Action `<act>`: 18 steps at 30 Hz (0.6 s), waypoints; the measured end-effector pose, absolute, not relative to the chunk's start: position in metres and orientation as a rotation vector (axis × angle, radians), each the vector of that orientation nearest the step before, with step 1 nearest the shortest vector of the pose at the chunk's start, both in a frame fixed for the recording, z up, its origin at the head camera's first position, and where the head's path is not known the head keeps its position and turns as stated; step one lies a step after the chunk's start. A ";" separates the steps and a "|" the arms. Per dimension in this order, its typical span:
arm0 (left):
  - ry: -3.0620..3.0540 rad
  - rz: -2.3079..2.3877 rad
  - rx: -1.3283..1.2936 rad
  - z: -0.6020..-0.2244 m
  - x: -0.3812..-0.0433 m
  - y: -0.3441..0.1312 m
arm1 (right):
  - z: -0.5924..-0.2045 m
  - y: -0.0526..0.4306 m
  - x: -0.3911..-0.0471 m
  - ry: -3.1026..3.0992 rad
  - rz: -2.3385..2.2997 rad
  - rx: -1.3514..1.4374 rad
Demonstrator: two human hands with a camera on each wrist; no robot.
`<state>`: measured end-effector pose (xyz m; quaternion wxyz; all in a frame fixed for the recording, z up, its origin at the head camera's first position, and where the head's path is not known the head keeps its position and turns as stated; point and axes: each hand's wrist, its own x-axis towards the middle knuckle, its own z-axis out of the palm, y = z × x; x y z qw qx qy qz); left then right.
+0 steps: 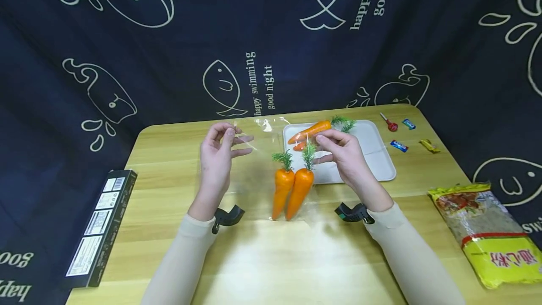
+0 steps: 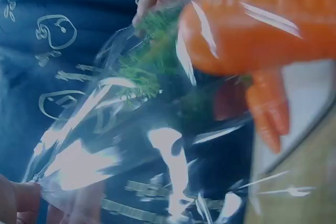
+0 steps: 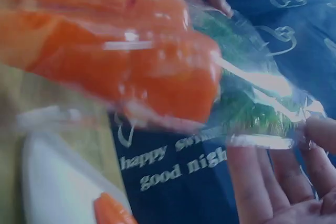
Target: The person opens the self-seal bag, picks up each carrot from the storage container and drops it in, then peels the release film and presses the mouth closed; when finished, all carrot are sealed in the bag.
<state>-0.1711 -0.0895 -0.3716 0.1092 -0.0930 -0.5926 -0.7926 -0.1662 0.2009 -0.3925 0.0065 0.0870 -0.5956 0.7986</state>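
Observation:
Between both hands hangs a clear plastic bag [image 1: 254, 178], its top edge pinched at either side. Two orange carrots with green fronds [image 1: 282, 189] lie inside it, tips pointing down. My left hand [image 1: 218, 154] pinches the bag's left corner between thumb and index finger. The right hand [image 1: 345, 156] pinches the opposite corner; in the right wrist view its thumb [image 3: 321, 129] presses the film. Behind the bag, more carrots [image 1: 311, 131] rest on a white tray [image 1: 377, 168], partly hidden by the bag and the right hand.
Right of the tray lie a red lollipop [image 1: 392, 126] and several wrapped candies [image 1: 399, 145]. A yellow food packet [image 1: 487, 234] sits at the table's right edge. A long black box [image 1: 101, 229] lies along the left edge. Dark patterned cloth [image 1: 178, 74] hangs behind the table.

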 end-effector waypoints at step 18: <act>-2.112 -2.344 -0.393 -0.370 -0.171 -0.090 | -0.398 0.204 -0.176 -1.974 2.320 0.203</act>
